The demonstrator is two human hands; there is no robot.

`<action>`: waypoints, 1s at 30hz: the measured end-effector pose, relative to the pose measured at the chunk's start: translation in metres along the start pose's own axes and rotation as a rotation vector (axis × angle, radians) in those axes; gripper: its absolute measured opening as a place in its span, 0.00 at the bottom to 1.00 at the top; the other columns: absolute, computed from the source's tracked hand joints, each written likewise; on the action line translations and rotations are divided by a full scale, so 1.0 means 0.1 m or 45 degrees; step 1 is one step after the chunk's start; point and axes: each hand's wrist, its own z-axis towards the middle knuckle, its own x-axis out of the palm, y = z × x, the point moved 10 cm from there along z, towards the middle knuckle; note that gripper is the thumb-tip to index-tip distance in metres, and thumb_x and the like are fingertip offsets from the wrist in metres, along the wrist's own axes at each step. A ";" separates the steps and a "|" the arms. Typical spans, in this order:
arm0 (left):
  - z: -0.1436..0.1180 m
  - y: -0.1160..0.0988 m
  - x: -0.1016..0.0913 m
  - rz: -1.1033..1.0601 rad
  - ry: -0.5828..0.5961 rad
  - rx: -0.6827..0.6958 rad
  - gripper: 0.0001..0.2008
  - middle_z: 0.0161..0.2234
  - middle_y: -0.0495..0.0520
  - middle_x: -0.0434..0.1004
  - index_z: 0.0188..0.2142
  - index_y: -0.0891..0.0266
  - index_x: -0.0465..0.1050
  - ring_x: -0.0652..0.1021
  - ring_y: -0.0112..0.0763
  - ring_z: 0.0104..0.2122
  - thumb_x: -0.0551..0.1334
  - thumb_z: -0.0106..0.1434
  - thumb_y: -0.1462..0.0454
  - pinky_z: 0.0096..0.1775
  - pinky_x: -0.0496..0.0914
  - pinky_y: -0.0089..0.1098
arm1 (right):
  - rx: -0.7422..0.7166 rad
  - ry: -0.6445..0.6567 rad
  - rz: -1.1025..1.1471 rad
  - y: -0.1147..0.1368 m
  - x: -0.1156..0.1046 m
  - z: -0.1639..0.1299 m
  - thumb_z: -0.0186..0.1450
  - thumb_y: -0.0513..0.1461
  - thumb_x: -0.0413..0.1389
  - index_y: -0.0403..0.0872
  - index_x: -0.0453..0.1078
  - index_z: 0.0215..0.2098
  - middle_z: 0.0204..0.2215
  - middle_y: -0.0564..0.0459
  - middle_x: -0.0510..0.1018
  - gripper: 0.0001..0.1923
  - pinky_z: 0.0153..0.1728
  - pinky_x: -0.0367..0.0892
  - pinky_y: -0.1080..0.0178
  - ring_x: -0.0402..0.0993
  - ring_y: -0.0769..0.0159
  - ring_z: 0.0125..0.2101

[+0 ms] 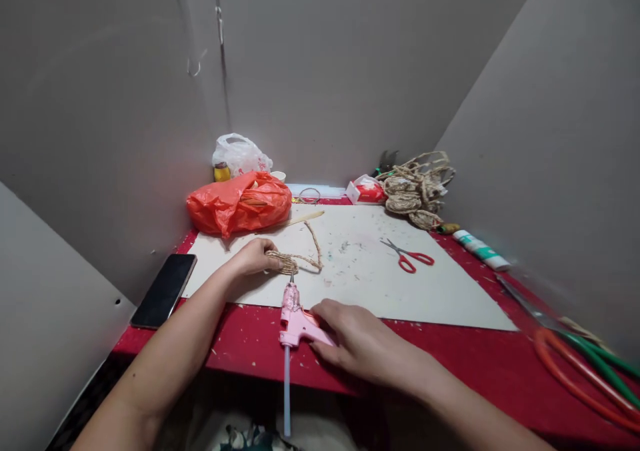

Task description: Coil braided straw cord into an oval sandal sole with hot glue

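My left hand [255, 256] is closed on the left side of a flat coil of braided straw cord [284, 263], holding it on the white board. From the coil, a loose tail of the cord bends away to the right and back. My right hand [350, 334] grips the handle of a pink hot glue gun [295, 318]. Its metal nozzle points away from me and meets or nearly meets the coil's near edge. A long translucent glue stick [287, 391] sticks out of the gun's rear, past the table edge. Whether glue is coming out cannot be seen.
The white board [360, 284] lies on a red cloth [450, 351]. Red-handled scissors [407, 256] rest on it. A phone [164, 291] is at left, an orange plastic bag [240, 204] behind. Straw cord bundles [415, 191] sit back right; large shears [565, 351] at right. Grey walls enclose the table.
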 end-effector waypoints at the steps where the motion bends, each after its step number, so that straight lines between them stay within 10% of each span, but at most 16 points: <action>1: -0.01 0.00 0.03 -0.042 0.036 -0.007 0.13 0.23 0.50 0.75 0.28 0.64 0.73 0.72 0.29 0.22 0.71 0.42 0.62 0.25 0.62 0.28 | 0.017 -0.022 0.110 -0.05 0.00 -0.03 0.62 0.40 0.54 0.43 0.70 0.36 0.32 0.47 0.76 0.08 0.30 0.63 0.62 0.71 0.62 0.29; 6: -0.04 -0.13 -0.01 -0.294 0.040 0.033 0.12 0.24 0.52 0.75 0.28 0.65 0.71 0.73 0.27 0.21 0.69 0.47 0.60 0.26 0.66 0.28 | 0.180 -0.235 0.809 -0.57 -0.15 -0.34 0.59 0.46 0.59 0.46 0.72 0.43 0.38 0.47 0.78 0.17 0.37 0.67 0.61 0.73 0.58 0.36; 13: -0.01 -0.19 -0.04 -0.298 0.014 0.092 0.17 0.30 0.53 0.74 0.31 0.64 0.69 0.75 0.28 0.29 0.66 0.53 0.52 0.32 0.67 0.30 | 0.094 -0.721 1.933 -0.97 -0.46 -0.62 0.51 0.54 0.62 0.54 0.74 0.40 0.32 0.51 0.73 0.22 0.11 0.52 0.69 0.55 0.74 0.16; 19: -0.09 -0.23 0.16 0.008 0.291 0.122 0.21 0.31 0.51 0.75 0.33 0.63 0.73 0.73 0.32 0.31 0.71 0.43 0.53 0.34 0.64 0.30 | 0.149 -0.551 2.052 -0.77 -0.17 -0.26 0.55 0.44 0.63 0.47 0.72 0.28 0.21 0.57 0.69 0.10 0.13 0.53 0.72 0.51 0.80 0.13; 30: -0.27 -0.40 0.31 0.652 0.253 0.176 0.12 0.27 0.49 0.72 0.28 0.58 0.71 0.69 0.33 0.26 0.68 0.42 0.61 0.28 0.57 0.30 | 0.215 -0.784 1.915 -0.88 -0.66 0.29 0.51 0.47 0.66 0.45 0.66 0.25 0.21 0.58 0.70 0.17 0.18 0.61 0.71 0.58 0.78 0.16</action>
